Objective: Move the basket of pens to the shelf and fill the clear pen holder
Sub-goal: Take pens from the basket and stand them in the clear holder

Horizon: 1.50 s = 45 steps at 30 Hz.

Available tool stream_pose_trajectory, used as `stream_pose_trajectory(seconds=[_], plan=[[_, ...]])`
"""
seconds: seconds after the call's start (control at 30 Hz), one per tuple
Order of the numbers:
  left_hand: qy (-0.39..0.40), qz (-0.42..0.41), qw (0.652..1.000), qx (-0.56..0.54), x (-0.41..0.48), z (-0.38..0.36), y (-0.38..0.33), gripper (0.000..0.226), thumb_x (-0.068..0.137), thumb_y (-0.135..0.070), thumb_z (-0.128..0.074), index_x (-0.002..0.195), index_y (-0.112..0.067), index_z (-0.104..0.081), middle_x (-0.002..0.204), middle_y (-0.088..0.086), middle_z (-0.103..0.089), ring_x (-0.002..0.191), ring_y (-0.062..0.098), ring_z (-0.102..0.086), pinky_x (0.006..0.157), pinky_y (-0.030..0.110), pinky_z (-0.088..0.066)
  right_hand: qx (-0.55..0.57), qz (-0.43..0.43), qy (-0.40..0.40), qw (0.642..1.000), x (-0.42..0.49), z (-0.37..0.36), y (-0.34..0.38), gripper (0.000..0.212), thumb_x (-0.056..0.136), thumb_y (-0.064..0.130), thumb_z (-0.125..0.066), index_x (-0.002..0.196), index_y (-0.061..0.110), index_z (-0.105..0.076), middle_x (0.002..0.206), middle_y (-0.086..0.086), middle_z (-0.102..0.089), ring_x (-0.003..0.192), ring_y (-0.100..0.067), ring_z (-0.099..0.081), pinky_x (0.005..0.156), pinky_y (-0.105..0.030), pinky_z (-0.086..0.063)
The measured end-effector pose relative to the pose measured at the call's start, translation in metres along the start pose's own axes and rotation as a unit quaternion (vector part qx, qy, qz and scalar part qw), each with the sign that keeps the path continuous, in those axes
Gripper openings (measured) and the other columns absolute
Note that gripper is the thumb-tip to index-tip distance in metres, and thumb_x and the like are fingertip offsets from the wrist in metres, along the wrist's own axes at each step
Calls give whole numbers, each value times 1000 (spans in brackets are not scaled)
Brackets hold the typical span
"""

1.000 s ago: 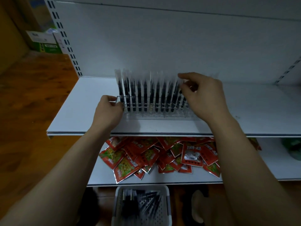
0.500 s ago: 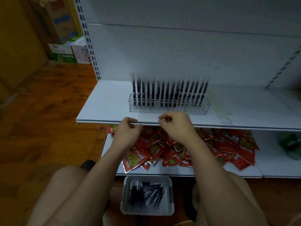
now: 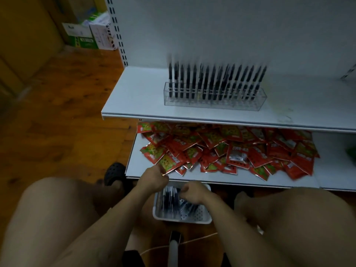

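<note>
A white perforated basket holding black pens in clear sleeves sits on the floor between my knees, below the bottom shelf. My right hand is curled down over the pens at the basket's far end, and its fingertips are hidden. My left hand is closed in a fist at the basket's far left corner, and I see nothing in it. The clear pen holder stands on the upper white shelf, lined with upright black pens along its whole length.
Many red snack packets lie piled on the lower shelf, just beyond my hands. A black shoe is on the wooden floor at the left. Cardboard boxes stand at the back left. A white pole and a thin cord lie below the basket.
Both hands have come down from the pen holder on the upper shelf, past the shelf edge, to the basket on the floor. My view has pulled back and tilted down.
</note>
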State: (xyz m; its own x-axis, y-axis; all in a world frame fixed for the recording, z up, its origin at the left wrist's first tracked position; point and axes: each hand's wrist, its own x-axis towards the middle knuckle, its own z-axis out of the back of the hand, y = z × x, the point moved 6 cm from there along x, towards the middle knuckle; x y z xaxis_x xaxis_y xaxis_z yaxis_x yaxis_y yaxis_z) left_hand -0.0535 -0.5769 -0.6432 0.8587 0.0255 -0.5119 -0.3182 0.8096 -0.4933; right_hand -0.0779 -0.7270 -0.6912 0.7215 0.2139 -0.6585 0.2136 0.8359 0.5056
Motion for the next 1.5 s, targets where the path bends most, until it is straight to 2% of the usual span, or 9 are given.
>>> stream_pose_trajectory(seconds=[0.1, 0.37, 0.5, 0.63, 0.73, 0.93, 1.17, 1.33, 1.5], plan=[[9, 11, 999, 35, 12, -8, 15, 26, 89, -25, -58, 113, -16, -58, 116, 10, -65, 104, 28, -60, 80, 31, -48, 0, -30, 41, 999, 19, -36, -21, 31, 91, 16, -54, 62, 4, -49, 66, -11, -46, 61, -21, -42, 61, -31, -35], [77, 68, 995, 4, 54, -66, 46, 26, 88, -24, -57, 111, -12, -63, 110, 10, -67, 102, 27, -63, 85, 33, -52, 57, -104, 100, 988, 71, -93, -68, 18, 90, 11, -46, 74, 7, -51, 75, -11, -47, 66, -21, -42, 59, -29, -31], [128, 179, 963, -155, 62, -118, 83, 14, 89, -13, -54, 77, -15, -60, 79, 10, -63, 70, 22, -60, 60, 30, -49, 60, -116, 154, 979, 96, -128, -89, 14, 95, 6, -42, 100, 3, -55, 99, -15, -50, 83, -26, -49, 74, -35, -42], [153, 271, 909, -278, 68, -150, 113, 17, 93, -3, -50, 82, -11, -60, 79, 8, -59, 66, 17, -54, 49, 23, -43, 25, -89, 155, 983, 123, -144, -95, 46, 96, 14, -43, 142, 10, -40, 154, -7, -23, 128, -32, -40, 103, -38, -40], [130, 304, 885, -329, 80, -157, 129, 15, 94, -3, -51, 84, -10, -60, 80, 11, -58, 65, 18, -53, 46, 22, -44, 15, -87, 183, 979, 140, -149, -95, 45, 98, 11, -39, 143, 5, -41, 159, -7, -16, 140, -29, -27, 110, -30, -29], [106, 308, 874, -362, 95, -154, 123, 20, 94, -7, -52, 78, -16, -60, 85, 11, -61, 82, 24, -57, 63, 28, -46, 46, -143, 132, 980, 153, -137, -99, 21, 93, 2, -42, 88, -5, -62, 97, -18, -60, 80, -22, -56, 71, -29, -44], [102, 286, 877, -373, 83, -128, 104, 20, 96, -10, -50, 78, -17, -56, 78, 8, -58, 68, 18, -53, 58, 25, -41, 81, -102, -13, 991, 126, -96, -85, 26, 91, 0, -53, 109, 6, -71, 115, -9, -68, 105, -26, -62, 87, -27, -48], [90, 207, 918, -327, 67, -80, 73, 5, 77, -9, -59, 73, -11, -61, 71, 11, -61, 67, 24, -56, 61, 31, -44, 184, -93, -29, 978, 91, -54, -66, 23, 87, -6, -59, 104, 9, -63, 81, -2, -58, 64, -14, -52, 54, -21, -47], [63, 96, 943, -312, 44, -30, 24, 11, 89, -9, -53, 82, -13, -60, 80, 10, -62, 66, 20, -54, 51, 22, -40, 201, -61, -90, 974, 44, -1, -34, 26, 80, 0, -70, 98, 13, -56, 85, -6, -60, 60, -16, -54, 49, -24, -42]])
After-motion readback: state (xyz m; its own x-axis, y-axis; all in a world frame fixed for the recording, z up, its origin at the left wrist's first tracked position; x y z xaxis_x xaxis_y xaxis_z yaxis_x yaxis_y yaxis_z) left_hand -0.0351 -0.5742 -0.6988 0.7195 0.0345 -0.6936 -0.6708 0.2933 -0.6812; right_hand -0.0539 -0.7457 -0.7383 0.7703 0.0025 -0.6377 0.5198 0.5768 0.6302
